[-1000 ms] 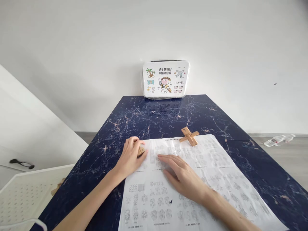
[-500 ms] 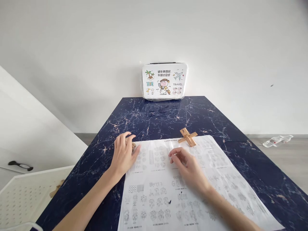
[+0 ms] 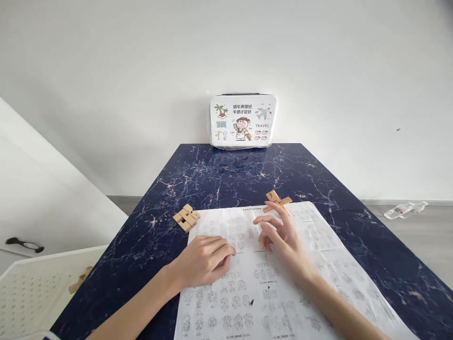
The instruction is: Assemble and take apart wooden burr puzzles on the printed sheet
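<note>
A large sheet of paper (image 3: 244, 259) printed with rows of small line diagrams lies on the dark blue marbled table. My left hand (image 3: 203, 259) rests over its left half, fingers curled and pressed together, with nothing showing in them. Over the upper right part of the sheet is my right hand (image 3: 283, 236), fingers apart and holding nothing. Just beyond its fingertips sits a wooden cross-shaped piece (image 3: 272, 195) marked 3, partly hidden by the fingers. At the sheet's upper left corner lies a group of interlocking wooden puzzle pieces (image 3: 186, 218), one bearing a number.
A white case with cartoon prints (image 3: 244, 122) stands against the wall at the table's far end. Left of the table is a white perforated basket (image 3: 31, 288) with wooden pieces (image 3: 80, 279) in it. Clear plastic bottles (image 3: 405, 210) lie on the floor at right.
My left hand has left the wooden pieces at the corner, uncovering them, and come nearer onto the paper with its fingers curled. My right hand's fingers have spread towards the wooden cross.
</note>
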Demonstrator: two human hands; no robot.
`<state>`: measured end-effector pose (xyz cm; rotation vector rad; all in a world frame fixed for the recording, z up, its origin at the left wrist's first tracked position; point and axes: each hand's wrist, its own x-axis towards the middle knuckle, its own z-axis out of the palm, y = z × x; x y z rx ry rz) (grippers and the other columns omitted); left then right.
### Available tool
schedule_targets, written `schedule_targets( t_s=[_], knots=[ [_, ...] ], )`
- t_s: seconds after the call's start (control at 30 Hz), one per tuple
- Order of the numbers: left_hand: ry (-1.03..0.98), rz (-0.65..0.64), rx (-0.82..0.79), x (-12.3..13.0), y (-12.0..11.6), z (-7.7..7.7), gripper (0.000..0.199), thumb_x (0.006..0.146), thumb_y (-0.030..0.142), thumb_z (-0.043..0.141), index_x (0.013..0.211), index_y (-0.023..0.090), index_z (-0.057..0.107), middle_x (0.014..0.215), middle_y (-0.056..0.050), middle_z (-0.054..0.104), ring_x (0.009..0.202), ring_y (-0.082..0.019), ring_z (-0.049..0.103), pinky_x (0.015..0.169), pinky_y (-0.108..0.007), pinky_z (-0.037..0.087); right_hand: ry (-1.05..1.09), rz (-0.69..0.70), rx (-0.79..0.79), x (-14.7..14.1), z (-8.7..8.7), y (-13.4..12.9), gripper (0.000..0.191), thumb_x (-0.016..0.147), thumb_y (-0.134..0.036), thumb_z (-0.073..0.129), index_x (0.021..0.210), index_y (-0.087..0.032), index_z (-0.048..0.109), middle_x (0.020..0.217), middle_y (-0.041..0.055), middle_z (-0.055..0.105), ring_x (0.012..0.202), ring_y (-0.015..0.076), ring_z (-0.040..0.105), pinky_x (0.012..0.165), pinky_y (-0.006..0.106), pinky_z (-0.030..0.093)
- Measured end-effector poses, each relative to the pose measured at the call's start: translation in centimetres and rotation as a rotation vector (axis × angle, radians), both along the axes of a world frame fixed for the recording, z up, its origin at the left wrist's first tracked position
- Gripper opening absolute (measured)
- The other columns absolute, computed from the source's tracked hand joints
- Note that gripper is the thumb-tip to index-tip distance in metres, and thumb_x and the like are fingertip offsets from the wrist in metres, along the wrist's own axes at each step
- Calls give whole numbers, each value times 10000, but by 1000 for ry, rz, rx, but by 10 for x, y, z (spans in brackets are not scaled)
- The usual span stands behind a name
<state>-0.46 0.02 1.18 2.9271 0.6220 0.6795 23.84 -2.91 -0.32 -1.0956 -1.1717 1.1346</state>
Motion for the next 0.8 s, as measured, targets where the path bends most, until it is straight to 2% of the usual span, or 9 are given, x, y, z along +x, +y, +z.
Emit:
schedule_targets(
  t_s=[0.1, 0.2, 0.33, 0.47, 0.6, 0.7, 0.8],
  knots=[
    [1, 18, -36, -1, 1, 0, 197, 995, 128, 462, 1003, 191, 648, 792, -24, 715, 639, -164, 668, 564, -291, 507, 29, -18, 3, 3, -3, 2, 627, 1012, -473, 565, 1542, -369, 245, 1276, 123, 648, 594, 157, 615, 499, 340, 534],
    [6, 15, -57, -1, 1, 0, 191, 991, 124, 474, 1008, 193, 651, 810, -19, 728, 631, -160, 671, 567, -289, 505, 22, -37, -3, 5, -5, 4, 657, 1015, -478, 561, 1551, -386, 192, 1339, 132, 619, 662, 178, 654, 509, 337, 554],
    [21, 7, -63, -1, 1, -1, 175, 992, 116, 479, 1015, 184, 639, 828, -15, 737, 623, -157, 670, 579, -297, 506, 6, -70, -18, 8, -7, 7, 583, 1008, -469, 551, 1517, -375, 282, 1405, 133, 557, 744, 195, 655, 527, 334, 551],
    [31, 10, -75, -1, 2, -2, 177, 999, 115, 467, 1023, 185, 628, 842, -16, 740, 629, -158, 669, 582, -302, 503, 119, -81, -55, 12, -8, 10, 487, 970, -430, 608, 1408, -348, 412, 1422, 117, 528, 776, 181, 621, 545, 305, 510],
    [27, 10, -88, 0, 2, -2, 178, 999, 121, 464, 1022, 192, 626, 845, -17, 741, 632, -157, 669, 583, -300, 505, 223, -88, -63, 12, -7, 10, 321, 947, -401, 649, 1228, -313, 522, 1331, 75, 577, 726, 147, 561, 546, 275, 454],
    [29, 14, -88, 0, 2, -1, 183, 1000, 123, 460, 1025, 193, 628, 844, -17, 739, 627, -154, 663, 578, -300, 503, 210, -55, -59, 9, -4, 7, 197, 954, -384, 647, 1104, -283, 568, 1202, 46, 617, 695, 136, 514, 558, 267, 424],
    [24, 17, -87, 1, 2, 0, 188, 1002, 118, 458, 1027, 188, 630, 847, -24, 729, 657, -159, 663, 585, -303, 507, 189, -17, -58, 7, -1, 4, 163, 969, -401, 644, 1028, -263, 579, 1090, 32, 630, 684, 138, 481, 573, 268, 410]
  ],
)
